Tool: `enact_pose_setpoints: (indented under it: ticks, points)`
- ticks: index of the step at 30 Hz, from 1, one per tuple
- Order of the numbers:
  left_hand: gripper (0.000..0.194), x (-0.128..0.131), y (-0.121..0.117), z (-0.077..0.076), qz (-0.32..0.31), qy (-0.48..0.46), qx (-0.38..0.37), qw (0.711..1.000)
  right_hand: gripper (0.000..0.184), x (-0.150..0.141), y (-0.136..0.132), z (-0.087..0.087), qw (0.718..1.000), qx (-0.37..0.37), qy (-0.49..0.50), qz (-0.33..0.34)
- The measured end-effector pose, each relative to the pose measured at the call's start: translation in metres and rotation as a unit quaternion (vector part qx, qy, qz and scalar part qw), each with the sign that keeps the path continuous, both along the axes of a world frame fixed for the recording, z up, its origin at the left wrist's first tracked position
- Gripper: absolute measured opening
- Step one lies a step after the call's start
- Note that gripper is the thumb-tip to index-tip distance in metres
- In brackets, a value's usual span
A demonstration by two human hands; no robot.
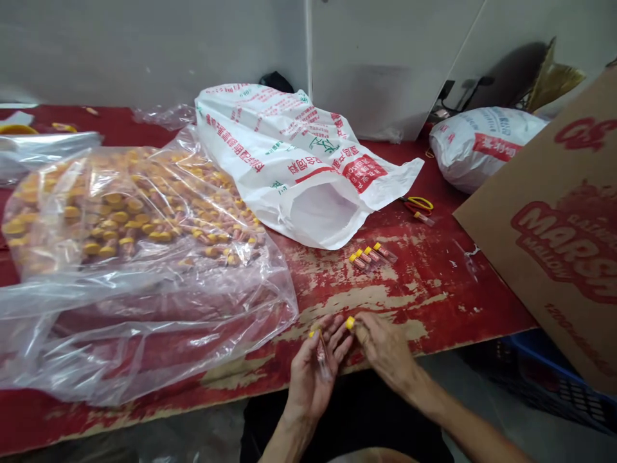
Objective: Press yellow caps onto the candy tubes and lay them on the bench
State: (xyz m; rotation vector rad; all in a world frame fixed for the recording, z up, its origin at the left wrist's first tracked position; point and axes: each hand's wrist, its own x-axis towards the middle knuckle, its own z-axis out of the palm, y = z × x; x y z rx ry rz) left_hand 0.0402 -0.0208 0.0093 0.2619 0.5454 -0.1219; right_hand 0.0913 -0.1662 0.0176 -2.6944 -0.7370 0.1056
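Note:
My left hand (311,376) is palm up near the table's front edge, with a small clear tube (322,357) lying along its fingers under the thumb. A bit of yellow shows at the tube's upper end. Beside it, my right hand (385,347) pinches a yellow cap (350,323) between thumb and fingertips; whether a tube hangs from this cap is hidden. Several yellow-capped tubes (371,256) with red labels lie in a row beyond my hands. To the left, a large clear plastic bag (231,302) holds many more tubes with yellow caps.
A white woven sack (270,148) lies with its mouth facing me. Yellow-handled scissors (419,204) and a single tube (424,219) rest right of it. At the right stand a cardboard box (554,212), a full white sack (482,141) and, below, a blue crate (544,373).

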Motion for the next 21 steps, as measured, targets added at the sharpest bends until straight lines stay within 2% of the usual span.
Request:
enact_pose_setpoints:
  ticks: [2,4,6,9,11,13,17,21]
  points:
    - [0.026,-0.001,0.000,0.000,0.015,0.012,-0.009,1.000,0.023,-0.014,0.013,-0.001,0.997,0.068,-0.016,0.045]
    - [0.028,-0.001,0.000,0.000,0.022,0.019,0.003,1.000,0.021,-0.009,0.021,0.002,0.993,0.081,-0.036,0.074]
    - [0.029,-0.001,0.001,-0.001,0.020,0.004,0.021,1.000,0.019,0.015,0.023,0.006,0.996,0.040,-0.075,0.036]
    - [0.029,-0.003,0.002,-0.003,0.010,-0.032,0.037,0.999,0.018,0.066,0.021,0.011,0.984,-0.074,-0.142,-0.076]
    - [0.025,-0.006,0.002,-0.004,0.004,-0.049,0.039,0.998,0.019,0.092,0.023,0.009,0.977,-0.109,-0.150,-0.109]
    - [0.022,-0.008,0.002,-0.004,-0.001,-0.059,0.044,0.997,0.019,0.105,0.027,0.004,0.976,-0.113,-0.146,-0.114]
    - [0.024,-0.006,0.004,-0.002,-0.009,-0.063,0.057,0.996,0.020,0.094,0.030,-0.004,0.982,-0.108,-0.130,-0.082]
    - [0.037,-0.006,0.007,-0.002,-0.013,-0.030,0.074,0.997,0.017,0.068,0.002,0.006,0.989,-0.119,-0.087,-0.019]
